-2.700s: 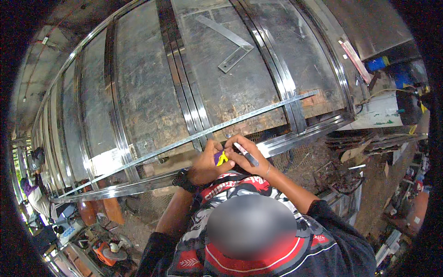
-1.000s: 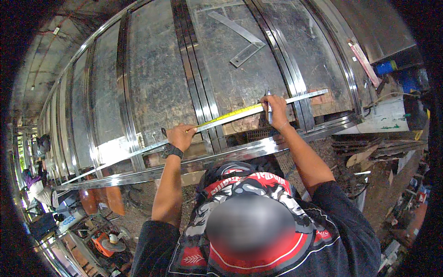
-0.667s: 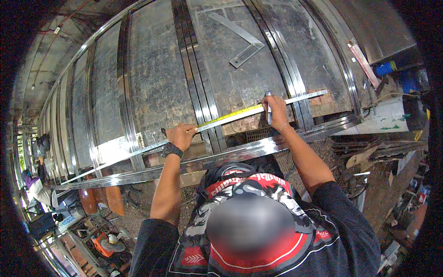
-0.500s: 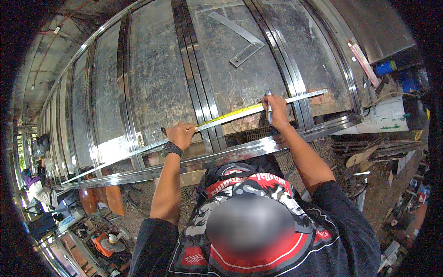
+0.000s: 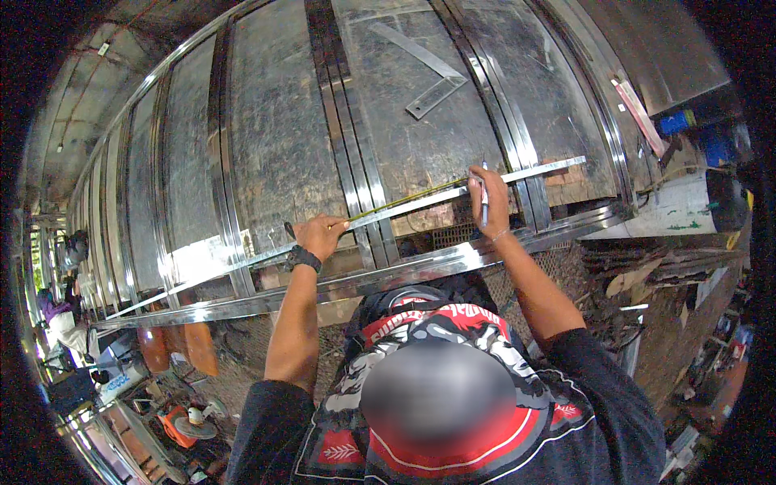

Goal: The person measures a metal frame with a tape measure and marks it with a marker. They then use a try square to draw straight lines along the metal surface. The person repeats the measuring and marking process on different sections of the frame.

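Note:
A long thin silver metal bar (image 5: 428, 197) lies aslant across the frame. My left hand (image 5: 320, 236) is closed on one end of a yellow tape measure (image 5: 404, 199), at the bar. A small dark piece sticks out beside that hand; whether it belongs to the tape measure is unclear. The blade stretches along the bar to my right hand (image 5: 495, 204), seen nearly edge-on. My right hand grips a pen (image 5: 484, 200), pointing up, and its fingers meet the tape's other end. The fingers hide most of both tape ends.
A metal try square (image 5: 435, 95) rests on the dark boards beyond my hands. Shiny metal tubes (image 5: 356, 174) run crosswise, with a front rail (image 5: 404, 271) near me. A red-and-white strip (image 5: 638, 117) lies at the right. Another person (image 5: 65, 323) is at the far left, near an orange tool (image 5: 176, 427).
My right hand has shifted slightly right with the pen. The tape blade has turned from showing its yellow face to nearly edge-on. My left hand has barely moved.

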A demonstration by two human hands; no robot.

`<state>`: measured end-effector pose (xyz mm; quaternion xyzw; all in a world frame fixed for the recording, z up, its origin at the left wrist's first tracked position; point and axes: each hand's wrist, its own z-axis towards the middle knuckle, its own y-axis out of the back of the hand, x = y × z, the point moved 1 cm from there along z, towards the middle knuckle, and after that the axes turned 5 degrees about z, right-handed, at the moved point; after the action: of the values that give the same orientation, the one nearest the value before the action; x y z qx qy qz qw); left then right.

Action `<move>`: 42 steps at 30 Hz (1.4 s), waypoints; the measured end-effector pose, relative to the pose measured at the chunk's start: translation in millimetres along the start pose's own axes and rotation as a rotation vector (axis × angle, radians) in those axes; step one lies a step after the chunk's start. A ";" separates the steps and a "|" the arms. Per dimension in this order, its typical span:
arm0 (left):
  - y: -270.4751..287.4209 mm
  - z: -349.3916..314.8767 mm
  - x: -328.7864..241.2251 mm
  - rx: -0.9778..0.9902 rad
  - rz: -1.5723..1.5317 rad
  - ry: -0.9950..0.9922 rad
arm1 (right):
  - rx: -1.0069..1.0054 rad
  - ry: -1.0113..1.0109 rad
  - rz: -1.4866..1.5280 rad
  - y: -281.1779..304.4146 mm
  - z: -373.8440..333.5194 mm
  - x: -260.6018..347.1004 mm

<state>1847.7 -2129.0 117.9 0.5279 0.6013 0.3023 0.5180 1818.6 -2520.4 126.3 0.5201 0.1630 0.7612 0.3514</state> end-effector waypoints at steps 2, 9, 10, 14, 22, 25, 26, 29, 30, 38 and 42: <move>1.0 1.2 0.4 0.037 -0.016 0.020 | -0.046 0.038 0.000 1.4 -5.4 13.7; 16.6 11.0 -2.4 0.237 -0.111 0.094 | 0.066 0.092 0.036 -7.7 -34.0 34.4; 18.1 13.0 -2.9 0.264 -0.109 0.103 | 0.075 0.092 0.036 -9.2 -37.6 35.5; 6.6 23.4 17.2 0.302 -0.304 -0.045 | 0.051 0.013 0.081 -9.6 -45.6 35.3; 0.1 38.4 29.9 0.466 -0.392 -0.036 | -0.042 -0.031 0.108 10.0 -72.5 39.4; 4.8 37.3 27.5 0.497 -0.440 0.046 | -0.045 -0.099 0.060 15.6 -85.3 43.3; 6.5 37.3 25.6 0.497 -0.456 0.058 | -0.078 -0.084 0.041 14.6 -87.7 40.5; 10.6 35.5 20.9 0.492 -0.472 0.076 | -0.062 -0.166 0.053 14.7 -95.8 31.0; 11.7 34.9 20.0 0.488 -0.473 0.080 | -0.071 -0.177 0.058 11.9 -97.1 28.6; 9.6 32.4 22.1 0.443 -0.444 0.028 | -0.041 -0.119 0.088 13.6 -92.5 36.5; 11.7 35.3 21.3 0.501 -0.362 0.032 | 0.035 -0.098 0.108 12.3 -88.5 44.6</move>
<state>1886.7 -2112.3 112.2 0.5185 0.7495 0.0557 0.4079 1724.5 -2487.2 128.1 0.5711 0.1307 0.7495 0.3082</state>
